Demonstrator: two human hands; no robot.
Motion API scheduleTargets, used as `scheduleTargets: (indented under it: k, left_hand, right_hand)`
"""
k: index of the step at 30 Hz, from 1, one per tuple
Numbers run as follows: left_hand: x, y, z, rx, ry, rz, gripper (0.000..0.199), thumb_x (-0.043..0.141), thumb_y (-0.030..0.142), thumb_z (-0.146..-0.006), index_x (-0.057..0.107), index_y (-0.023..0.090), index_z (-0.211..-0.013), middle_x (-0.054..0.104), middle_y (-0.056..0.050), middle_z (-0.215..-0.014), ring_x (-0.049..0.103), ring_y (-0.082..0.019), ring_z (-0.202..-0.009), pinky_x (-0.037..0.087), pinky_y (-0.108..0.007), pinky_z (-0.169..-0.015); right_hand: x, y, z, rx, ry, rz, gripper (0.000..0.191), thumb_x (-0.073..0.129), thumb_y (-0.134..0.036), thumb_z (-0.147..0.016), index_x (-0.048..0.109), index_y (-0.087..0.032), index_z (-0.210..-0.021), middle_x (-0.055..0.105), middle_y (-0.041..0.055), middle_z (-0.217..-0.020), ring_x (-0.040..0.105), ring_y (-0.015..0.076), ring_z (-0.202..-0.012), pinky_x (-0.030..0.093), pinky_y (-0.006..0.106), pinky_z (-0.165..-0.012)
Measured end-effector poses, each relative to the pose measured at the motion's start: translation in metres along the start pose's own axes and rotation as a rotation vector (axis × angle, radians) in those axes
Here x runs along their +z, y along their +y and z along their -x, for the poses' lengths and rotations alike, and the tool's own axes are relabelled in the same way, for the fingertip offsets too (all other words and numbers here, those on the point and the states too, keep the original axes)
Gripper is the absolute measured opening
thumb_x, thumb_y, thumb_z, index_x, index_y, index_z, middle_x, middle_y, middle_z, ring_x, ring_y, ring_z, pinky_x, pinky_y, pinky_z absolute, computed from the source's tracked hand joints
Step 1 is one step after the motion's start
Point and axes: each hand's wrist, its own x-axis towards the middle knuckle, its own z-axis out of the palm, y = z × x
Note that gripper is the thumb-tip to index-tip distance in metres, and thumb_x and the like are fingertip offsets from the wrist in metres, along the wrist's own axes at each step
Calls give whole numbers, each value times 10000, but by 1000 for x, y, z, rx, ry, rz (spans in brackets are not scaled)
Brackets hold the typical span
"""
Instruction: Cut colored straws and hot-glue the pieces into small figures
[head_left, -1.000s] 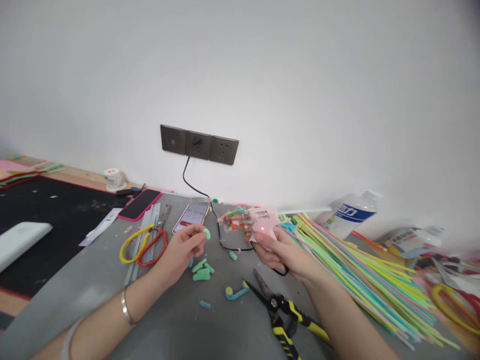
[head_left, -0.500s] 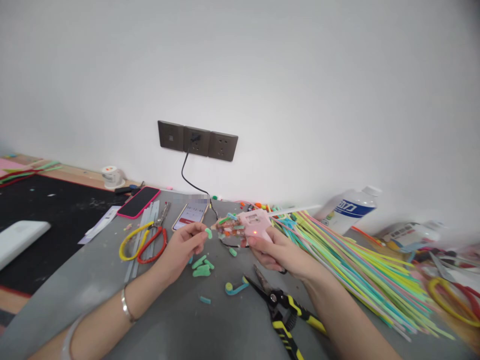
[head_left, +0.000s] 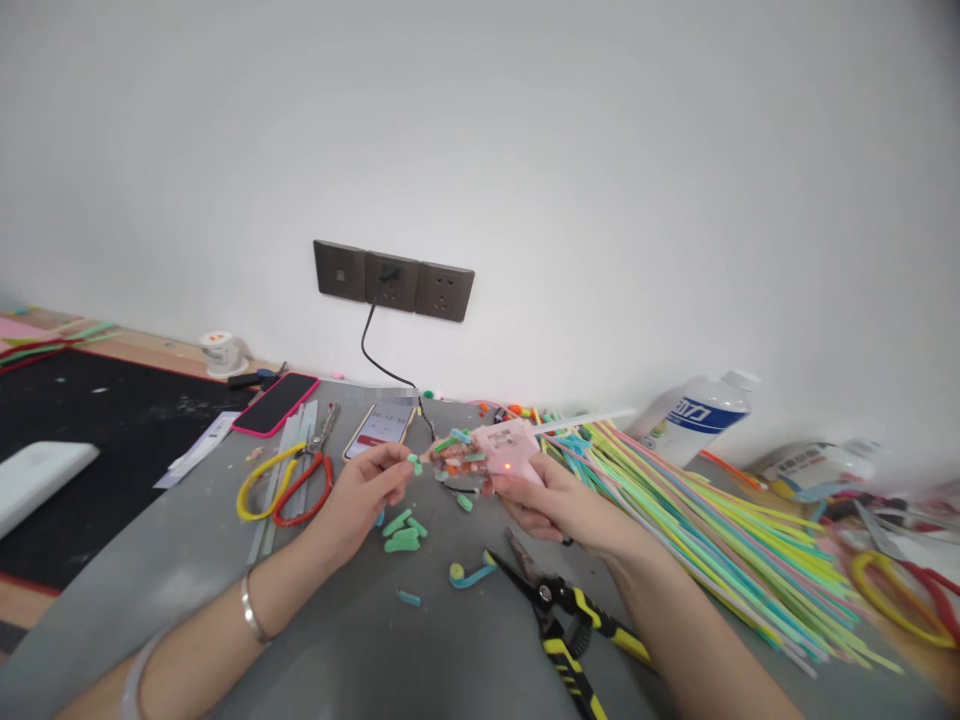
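Note:
My right hand (head_left: 551,505) is wrapped round a pink hot glue gun (head_left: 510,450), its red light lit and a white glue stick (head_left: 589,421) poking out of its back. The gun's nozzle end, crowded by coloured bits, points left toward my left hand (head_left: 375,485). Between the left thumb and fingertips is pinched a small green piece of chenille stem (head_left: 416,466), close to the nozzle. Below lie several cut green pieces (head_left: 403,541), a blue piece (head_left: 409,598) and a curled blue-and-yellow stem (head_left: 472,576).
Black-and-yellow pruning shears (head_left: 559,610) lie open below my right hand. Red-and-yellow pliers (head_left: 289,485), a phone running a timer (head_left: 380,428) and a pink-edged phone (head_left: 276,405) lie left. A bundle of chenille stems (head_left: 697,530) and a white bottle (head_left: 697,415) are right.
The green piece in my left hand has turned slightly and sits a little nearer the nozzle. My right hand holds the glue gun almost still.

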Motion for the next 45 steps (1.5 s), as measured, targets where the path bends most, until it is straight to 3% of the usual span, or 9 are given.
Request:
scheduleTargets:
  k: [18,29,37,40,42,45]
  left_hand:
    - [-3,-2,-2,27,25,3,353,880,400,-604,669,155,-745,514,49,-589,396,-70,-524,300,-204,-500]
    - [-1,2,-1,27,63,15,380,898,418,-573,666,155,-720,519,50,-590,407,-67,-528,319,-195,-508]
    - [0,4,-2,49,109,27,348,884,381,-585,654,161,-726,513,50,-618,390,-71,-534,329,-207,-508]
    - [0,5,-3,69,130,22,330,875,367,-592,650,161,-718,503,54,-623,381,-68,-533,328,-204,-505]
    - [0,5,-3,85,139,27,318,870,358,-598,649,164,-720,492,58,-612,378,-67,-534,328,-198,-504]
    - [-1,5,-3,103,143,31,303,862,359,-617,648,170,-719,463,66,-576,372,-71,-533,337,-188,-508]
  right_hand:
    - [-1,0,1,-27,-16,50,459,710,-559,-799,444,-210,-666,352,-118,-462,233,34,-368,153,186,-333]
    - [-5,-3,4,-13,29,244,445,659,-557,-842,466,-207,-646,396,-88,-456,302,52,-366,168,203,-357]
    - [-18,0,-2,-226,233,175,451,629,-603,-843,453,-216,-691,352,-96,-481,283,58,-380,216,207,-379]
    - [-24,1,-3,-268,383,297,401,649,-586,-828,517,-215,-753,408,-76,-492,344,93,-413,280,226,-408]
    - [-28,3,-5,-332,477,459,321,673,-517,-826,579,-211,-827,542,-25,-591,468,143,-517,382,257,-491]
    - [-33,10,-9,-401,492,743,258,623,-384,-868,604,-209,-1057,682,65,-940,613,236,-806,478,341,-731]
